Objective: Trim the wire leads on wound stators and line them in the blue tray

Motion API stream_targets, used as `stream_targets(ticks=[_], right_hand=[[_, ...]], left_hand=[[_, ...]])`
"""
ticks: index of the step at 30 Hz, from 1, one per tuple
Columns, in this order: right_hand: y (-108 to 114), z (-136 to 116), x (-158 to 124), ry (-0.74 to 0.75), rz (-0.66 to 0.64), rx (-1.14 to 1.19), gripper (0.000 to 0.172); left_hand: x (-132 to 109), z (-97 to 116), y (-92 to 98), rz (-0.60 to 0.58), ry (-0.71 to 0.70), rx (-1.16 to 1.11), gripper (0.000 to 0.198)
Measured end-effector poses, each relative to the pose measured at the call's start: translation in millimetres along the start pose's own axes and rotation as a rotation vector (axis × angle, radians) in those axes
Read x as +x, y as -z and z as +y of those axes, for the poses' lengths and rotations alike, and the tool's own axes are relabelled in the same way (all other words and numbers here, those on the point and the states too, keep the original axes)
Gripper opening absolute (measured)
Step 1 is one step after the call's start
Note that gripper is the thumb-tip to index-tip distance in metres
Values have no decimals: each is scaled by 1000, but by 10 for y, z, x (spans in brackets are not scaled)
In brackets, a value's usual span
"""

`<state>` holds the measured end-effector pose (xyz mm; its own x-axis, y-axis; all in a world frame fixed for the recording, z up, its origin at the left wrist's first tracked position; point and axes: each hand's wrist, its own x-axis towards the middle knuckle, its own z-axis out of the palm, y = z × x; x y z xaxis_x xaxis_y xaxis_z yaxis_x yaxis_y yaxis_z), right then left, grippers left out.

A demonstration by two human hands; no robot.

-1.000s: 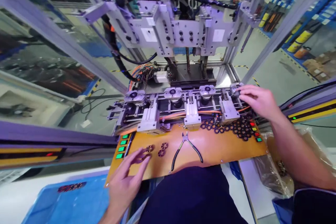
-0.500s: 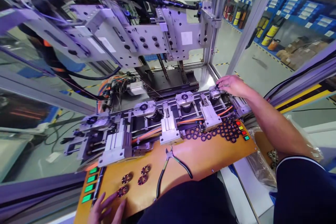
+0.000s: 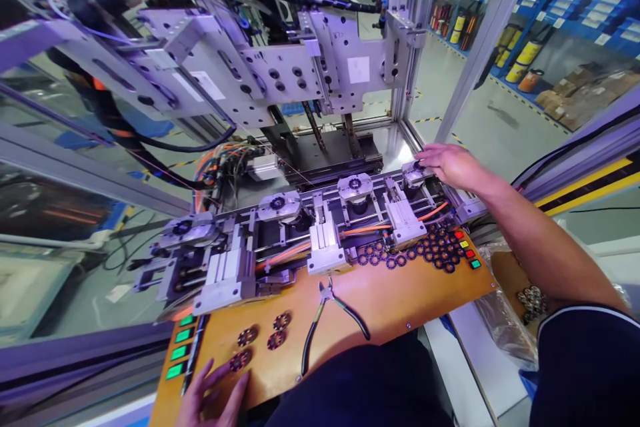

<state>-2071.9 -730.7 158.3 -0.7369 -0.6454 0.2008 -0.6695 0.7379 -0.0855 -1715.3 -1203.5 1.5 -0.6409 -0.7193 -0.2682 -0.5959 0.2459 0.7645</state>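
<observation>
My right hand [image 3: 447, 163] reaches out to the rightmost clamp fixture [image 3: 417, 175] of the machine, its fingertips on the top. Whether a part sits under those fingers is hidden. My left hand [image 3: 213, 395] rests at the front left of the orange panel, fingers apart, with the fingertips beside a copper-wound stator ring [image 3: 241, 359]. Close by lie another stator ring [image 3: 247, 335] and two more to its right. A pair of cutting pliers [image 3: 326, 293] lies with spread handles at the middle of the panel.
Many small dark rings [image 3: 440, 250] cluster at the panel's right, near the coloured buttons [image 3: 470, 253]. Green buttons [image 3: 178, 352] line its left edge. A metal plate assembly [image 3: 295, 73] hangs above the fixtures. An open bag of parts [image 3: 530, 303] stands to the right.
The whole view has shifted slightly, moving the scene a little to the right. My right hand stays at the same fixture, and my left hand remains beside the stator rings.
</observation>
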Motion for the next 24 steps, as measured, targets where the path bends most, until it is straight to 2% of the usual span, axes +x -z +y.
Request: stream_targets(ticks=[3, 8, 17, 19, 21, 24], right_hand=[[-89, -44, -119, -19, 15, -25, 44], [-139, -107, -212, -37, 49, -31, 45], [-249, -186, -202, -87, 153, 19, 48], [-205, -254, -248, -109, 212, 35, 45], [-116, -371, -409, -150, 308, 37, 43], [-59, -614, -909, -341, 544, 39, 41]], left_hand=[[-28, 64, -20, 15, -12, -11, 97], [-61, 170, -46, -1, -33, 25, 98], [-62, 120, -79, 22, -140, 59, 103], [-48, 94, -118, 44, -203, 69, 103], [-25, 54, -166, 82, -268, 78, 105], [19, -27, -221, 121, -336, 74, 99]])
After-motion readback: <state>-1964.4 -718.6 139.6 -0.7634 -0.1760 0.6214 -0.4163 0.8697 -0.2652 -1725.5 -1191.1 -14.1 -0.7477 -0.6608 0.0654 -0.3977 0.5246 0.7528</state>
